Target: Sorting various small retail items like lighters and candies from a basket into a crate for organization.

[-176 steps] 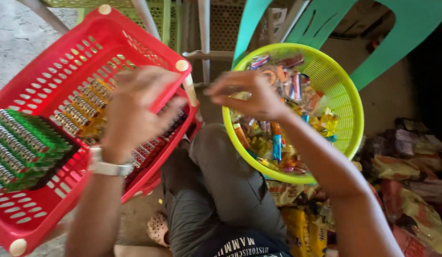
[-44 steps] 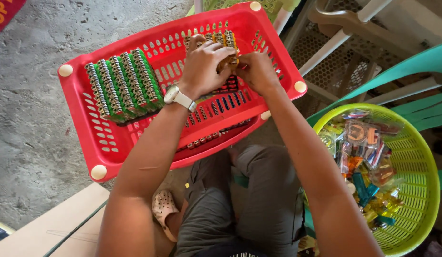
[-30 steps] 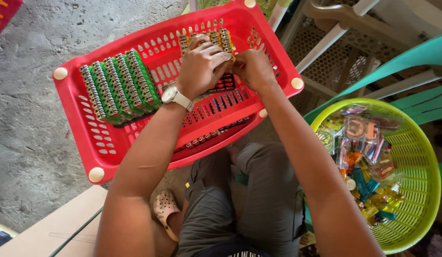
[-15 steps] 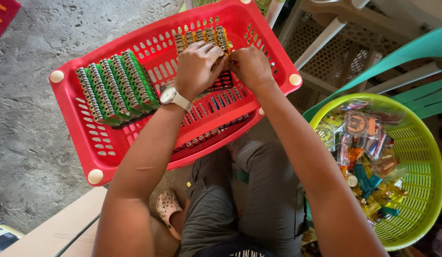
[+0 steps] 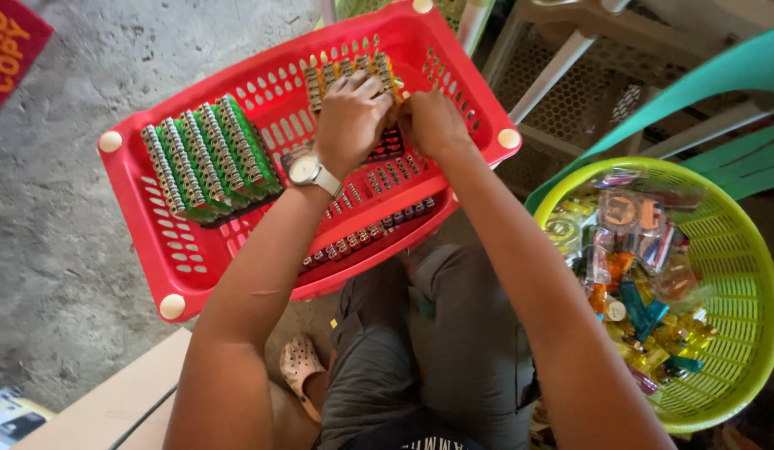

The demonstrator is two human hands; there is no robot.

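Left hand (image 5: pixel 351 119): our grip presses on the orange lighters (image 5: pixel 347 73).
Right hand (image 5: pixel 431 123): grip beside them, hidden; cannot tell.
Done: green lighters (image 5: pixel 207 158) rowed in red basket (image 5: pixel 195 258).
Left: loose lighters (image 5: pixel 637 267) in green basket (image 5: pixel 737 275).

two baskets (image 5: pixel 453 62), two hands (image 5: pixel 349 125), one wristwatch (image 5: pixel 308 171)

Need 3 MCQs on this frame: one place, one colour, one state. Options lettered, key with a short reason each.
1. Where are both hands?
A. in the red basket
B. in the green basket
C. on the floor

2. What colour is the round basket?
A. blue
B. yellow-green
C. white

3. How do the green lighters lie?
A. scattered
B. packed in rows
C. heaped in a pile

Key:
1 A, the left hand and right hand rest on the orange lighters in the red basket.
2 B, the round basket is yellow-green.
3 B, the green lighters form tidy rows.
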